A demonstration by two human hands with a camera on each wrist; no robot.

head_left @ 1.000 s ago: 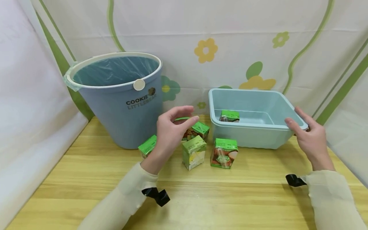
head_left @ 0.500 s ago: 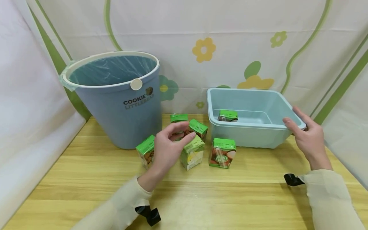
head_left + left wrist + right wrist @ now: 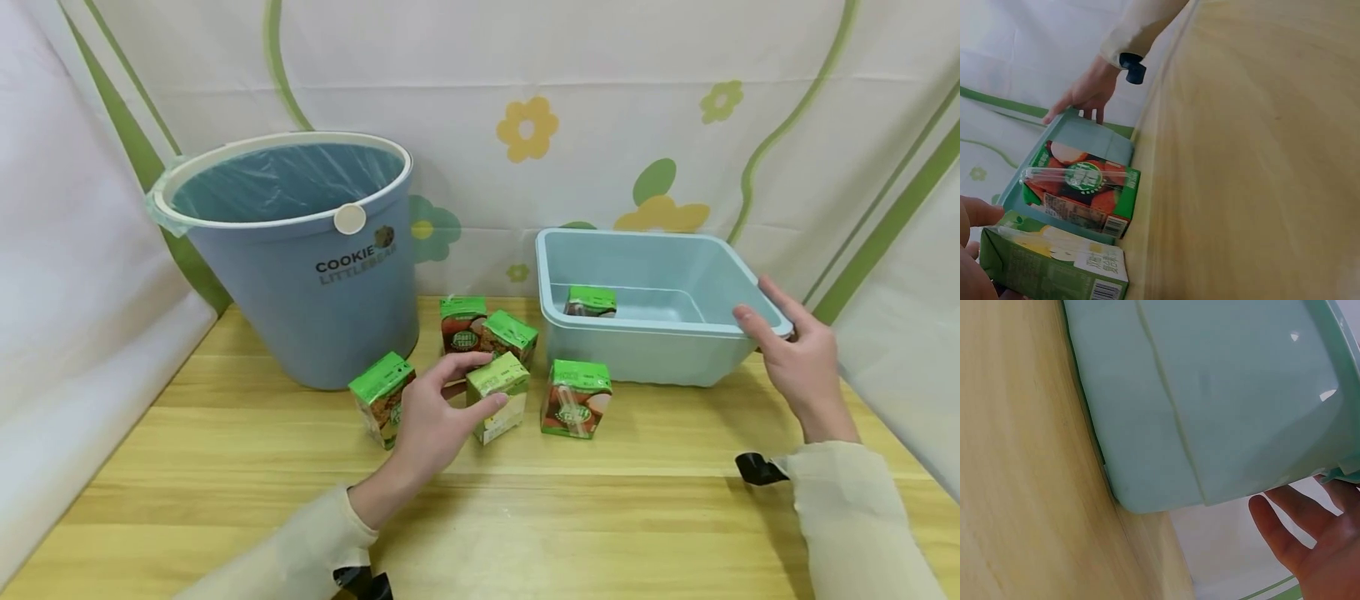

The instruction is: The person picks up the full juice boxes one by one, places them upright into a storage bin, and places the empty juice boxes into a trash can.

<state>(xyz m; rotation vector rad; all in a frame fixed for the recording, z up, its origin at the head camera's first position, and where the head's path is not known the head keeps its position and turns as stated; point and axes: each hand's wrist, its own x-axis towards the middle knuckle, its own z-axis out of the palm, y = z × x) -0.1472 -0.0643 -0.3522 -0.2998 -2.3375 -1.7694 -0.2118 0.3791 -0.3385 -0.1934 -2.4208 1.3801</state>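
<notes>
In the head view, my left hand (image 3: 438,414) reaches round a yellow-green juice box (image 3: 498,398), thumb in front and fingers at its far left side. Whether they touch it is hard to tell. The left wrist view has the same juice box (image 3: 1054,259) close beside the fingers. At the right, my right hand (image 3: 806,362) holds the right rim of a light blue plastic bin (image 3: 645,354), its thumb over the edge. One green-topped juice box (image 3: 592,302) lies inside that bin.
A red-and-green juice box (image 3: 576,400) stands right of the yellow-green one; two more juice boxes (image 3: 463,325) are behind. Another juice box (image 3: 378,400) leans at the left. A blue lined bucket (image 3: 322,308) stands at the back left, before a flowered cloth (image 3: 465,50).
My left hand has come down from above the juice boxes to the yellow-green one, uncovering the boxes behind and at left. The right hand keeps its hold on the bin's rim.
</notes>
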